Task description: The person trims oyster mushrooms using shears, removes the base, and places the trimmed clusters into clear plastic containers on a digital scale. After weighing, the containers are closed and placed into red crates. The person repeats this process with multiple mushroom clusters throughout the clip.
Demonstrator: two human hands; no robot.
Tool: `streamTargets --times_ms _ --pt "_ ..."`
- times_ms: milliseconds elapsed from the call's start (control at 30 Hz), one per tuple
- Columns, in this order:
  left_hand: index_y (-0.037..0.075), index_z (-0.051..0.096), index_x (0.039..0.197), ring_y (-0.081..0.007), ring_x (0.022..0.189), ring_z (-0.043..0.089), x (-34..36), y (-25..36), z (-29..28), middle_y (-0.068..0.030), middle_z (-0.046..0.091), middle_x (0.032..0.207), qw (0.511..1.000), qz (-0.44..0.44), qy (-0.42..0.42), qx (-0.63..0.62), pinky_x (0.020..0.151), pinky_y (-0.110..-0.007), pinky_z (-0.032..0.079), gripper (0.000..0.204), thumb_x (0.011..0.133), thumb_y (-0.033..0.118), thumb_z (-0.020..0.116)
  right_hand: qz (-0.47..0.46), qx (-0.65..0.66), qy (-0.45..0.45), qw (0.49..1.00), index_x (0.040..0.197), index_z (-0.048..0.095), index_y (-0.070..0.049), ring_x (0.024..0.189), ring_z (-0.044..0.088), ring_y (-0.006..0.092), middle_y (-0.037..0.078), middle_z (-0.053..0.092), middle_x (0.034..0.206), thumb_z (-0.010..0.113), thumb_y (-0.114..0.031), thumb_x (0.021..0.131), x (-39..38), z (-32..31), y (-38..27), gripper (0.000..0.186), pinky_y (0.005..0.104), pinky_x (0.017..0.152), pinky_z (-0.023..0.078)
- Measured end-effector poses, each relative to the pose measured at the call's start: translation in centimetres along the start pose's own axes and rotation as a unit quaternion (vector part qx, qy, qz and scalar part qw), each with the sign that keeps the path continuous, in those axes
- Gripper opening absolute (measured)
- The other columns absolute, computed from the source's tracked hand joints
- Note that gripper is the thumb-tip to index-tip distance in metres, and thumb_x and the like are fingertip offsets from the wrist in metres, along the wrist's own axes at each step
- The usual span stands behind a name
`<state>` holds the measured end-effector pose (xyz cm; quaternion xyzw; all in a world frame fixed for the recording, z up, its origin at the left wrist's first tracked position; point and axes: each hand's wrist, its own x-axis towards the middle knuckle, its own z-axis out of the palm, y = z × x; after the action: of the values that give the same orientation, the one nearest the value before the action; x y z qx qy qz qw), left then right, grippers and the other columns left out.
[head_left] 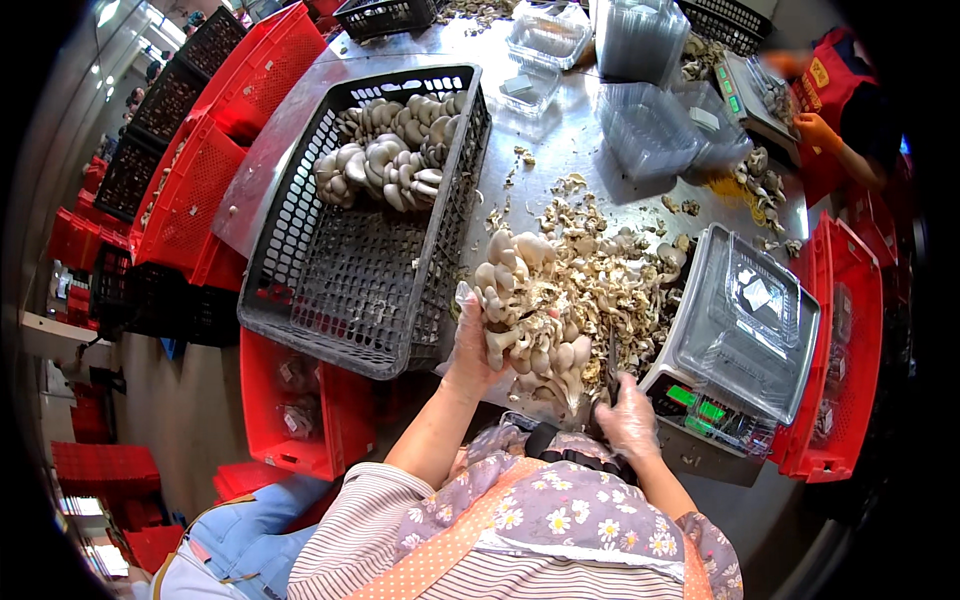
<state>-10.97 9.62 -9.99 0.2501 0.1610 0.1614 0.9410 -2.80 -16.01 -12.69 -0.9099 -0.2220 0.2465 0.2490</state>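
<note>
While the transparent-gloved left hand (pixel 470 345) holds a pale-grey, round-capped mushroom cluster (pixel 512 278) in partly hidden fingers, the right hand (pixel 630 418) grips a slender dark tool (pixel 612 362).

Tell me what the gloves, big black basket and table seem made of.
Gloves: probably thin, see-through plastic, wrinkled and shiny. Big black basket: likely matte moulded plastic, given its rows of holes. Table: apparently smooth steel, judging by its grey glare; exact metal uncertain.

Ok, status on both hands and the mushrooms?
Left hand holding mushroom cluster. Right hand gripping slim dark tool, type unclear. Loose mushroom pieces heaped against cluster's right side.
</note>
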Motion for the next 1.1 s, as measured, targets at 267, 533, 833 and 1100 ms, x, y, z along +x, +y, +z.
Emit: streamTargets --times_ms 267,533,833,1100 --pt "0.01 0.036 0.152 -0.0354 0.122 0.06 0.5 -0.1 1.2 -0.0188 0.055 0.14 0.994 -0.002 -0.036 0.108 0.101 -0.049 0.052 0.091 0.091 0.079 0.038 -0.08 0.205 0.062 0.973 0.126 0.056 -0.005 0.091 0.067 0.0294 0.016 0.068 0.104 0.081 -0.022 0.079 -3.6 -6.7 -5.0 0.056 0.0384 0.082 0.052" --pt "0.011 0.043 0.147 -0.0285 0.101 0.068 1.7 -3.2 1.3 -0.0121 0.062 0.127 0.988 0.041 0.018 0.147 0.076 -0.04 0.059 0.098 0.08 0.083 0.054 -0.11 0.107 -0.019 0.988 0.124 0.056 -0.002 0.088 0.066 0.0385 0.019 0.066 0.1 0.082 -0.033 0.076 -3.7 -12.1 -9.3 0.062 0.0447 0.078 0.053" --pt "0.01 0.039 0.15 -0.0265 0.123 0.059 2.5 -2.2 5.0 -0.0089 0.057 0.137 0.995 -0.057 -0.034 0.077 0.104 -0.043 0.05 0.087 0.091 0.072 0.052 -0.177 -0.008 0.058 0.982 0.126 0.061 -0.006 0.081 0.062 0.037 0.017 0.06 0.09 0.083 -0.038 0.072 -3.7 -14.1 -8.1 0.067 0.0474 0.07 0.05" --pt "0.006 0.042 0.148 -0.0311 0.121 0.061 2.2 -0.9 8.7 -0.0157 0.057 0.138 0.983 -0.157 -0.033 0.091 0.102 -0.046 0.052 0.082 0.096 0.068 0.047 -0.211 -0.001 -0.006 0.978 0.124 0.062 -0.004 0.077 0.062 0.037 0.016 0.062 0.082 0.085 -0.026 0.068 -3.4 -16.1 -6.1 0.065 0.0447 0.07 0.048"
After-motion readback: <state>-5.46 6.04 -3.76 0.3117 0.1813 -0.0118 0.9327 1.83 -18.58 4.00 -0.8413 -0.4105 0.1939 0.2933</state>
